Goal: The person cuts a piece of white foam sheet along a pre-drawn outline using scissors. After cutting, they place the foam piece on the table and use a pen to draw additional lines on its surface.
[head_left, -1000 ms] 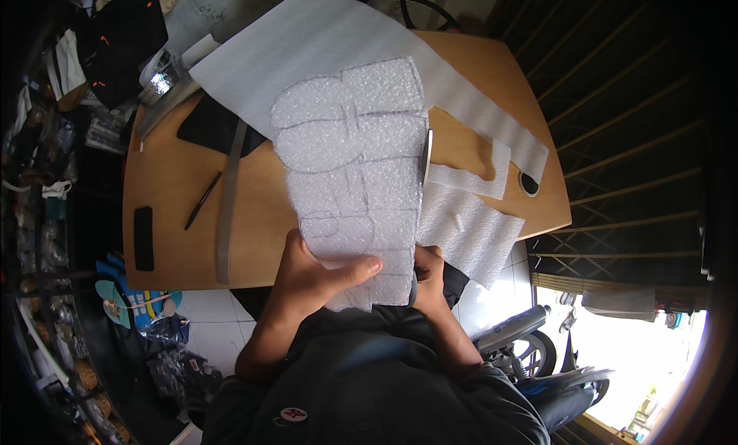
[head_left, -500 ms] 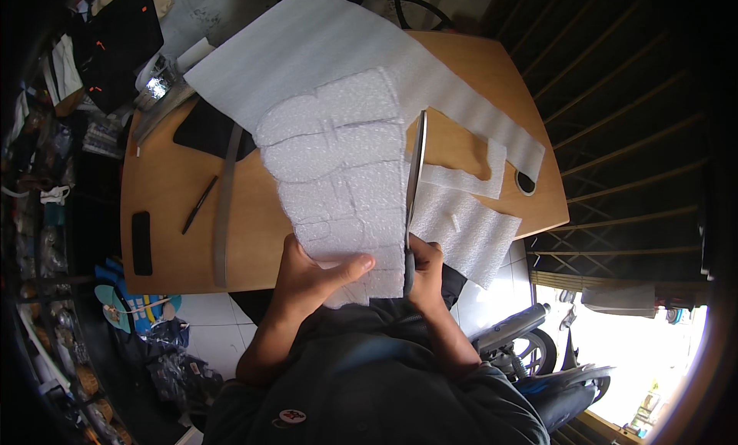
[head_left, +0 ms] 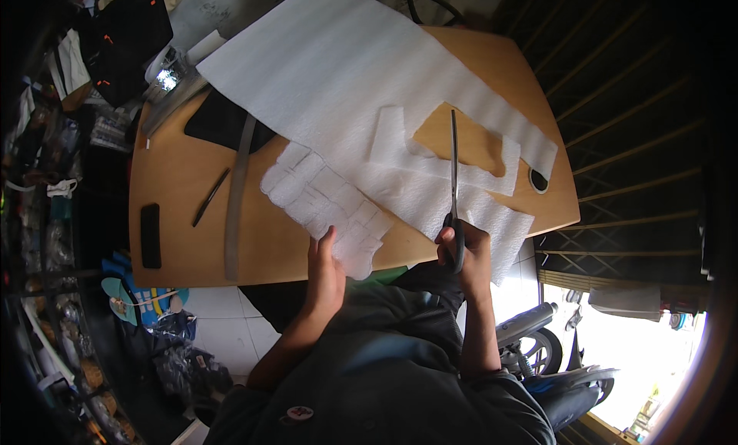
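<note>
A pair of scissors (head_left: pixel 454 168) with dark handles is gripped in my right hand (head_left: pixel 471 257), its long blades together and pointing away from me over the foam sheets. Left of it, a white foam piece (head_left: pixel 327 195) marked with drawn lines lies at the table's near edge, its near end reaching past that edge. My left hand (head_left: pixel 326 282) is upright against the near left side of this piece, fingers stretched out. Whether any fingers are under the foam is hidden.
A large white foam sheet (head_left: pixel 307 53) covers the far part of the wooden table (head_left: pixel 192 253). Foam offcuts (head_left: pixel 430 165) lie at the right, near a tape roll (head_left: pixel 539 180). A metal ruler (head_left: pixel 237 207), a pen (head_left: pixel 211 197) and a black phone (head_left: pixel 151 236) are at the left.
The marked foam piece has gone from upright in front of me down to the table, farther left. My left thumb no longer presses on it. The scissors have moved right, away from its edge.
</note>
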`<state>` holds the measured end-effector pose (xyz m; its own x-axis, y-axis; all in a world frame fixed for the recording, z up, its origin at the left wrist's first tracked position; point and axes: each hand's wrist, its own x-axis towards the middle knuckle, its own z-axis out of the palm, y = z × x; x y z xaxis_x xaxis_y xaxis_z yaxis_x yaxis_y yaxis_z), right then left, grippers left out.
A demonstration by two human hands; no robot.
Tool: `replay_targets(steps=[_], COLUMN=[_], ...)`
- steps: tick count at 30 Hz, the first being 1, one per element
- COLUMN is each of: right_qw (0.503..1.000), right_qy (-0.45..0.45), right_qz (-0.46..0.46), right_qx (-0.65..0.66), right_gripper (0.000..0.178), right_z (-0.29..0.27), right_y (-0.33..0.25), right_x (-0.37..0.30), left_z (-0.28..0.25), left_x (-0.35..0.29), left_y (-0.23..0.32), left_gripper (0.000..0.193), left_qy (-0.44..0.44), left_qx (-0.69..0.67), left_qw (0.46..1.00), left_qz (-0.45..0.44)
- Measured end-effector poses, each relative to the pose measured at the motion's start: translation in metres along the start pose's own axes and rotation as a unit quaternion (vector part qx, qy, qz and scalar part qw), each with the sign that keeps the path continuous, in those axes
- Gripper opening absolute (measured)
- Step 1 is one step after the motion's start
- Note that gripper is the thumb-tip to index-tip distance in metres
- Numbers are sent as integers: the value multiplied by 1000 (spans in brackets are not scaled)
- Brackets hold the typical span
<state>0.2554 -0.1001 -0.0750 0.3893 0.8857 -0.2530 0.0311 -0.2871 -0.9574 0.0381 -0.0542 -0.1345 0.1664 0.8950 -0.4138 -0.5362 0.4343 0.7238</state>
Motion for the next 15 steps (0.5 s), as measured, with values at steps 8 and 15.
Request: replay_targets(steps=[8,15], right_qw=[986,913], right_qy=[-37,-37], right_qz=[9,-20], right_qx=[-161,-406], right_gripper=[44,37], right_z=[-17,-53], right_y=[2,-27], right_x=[8,41], left_z=[7,-29], left_x=[-59,-30], left_y=[-8,23], left_gripper=[62,64], left_qy=[2,-42], left_qx=[34,640], left_qw=[995,716], left_qz=[-95,277])
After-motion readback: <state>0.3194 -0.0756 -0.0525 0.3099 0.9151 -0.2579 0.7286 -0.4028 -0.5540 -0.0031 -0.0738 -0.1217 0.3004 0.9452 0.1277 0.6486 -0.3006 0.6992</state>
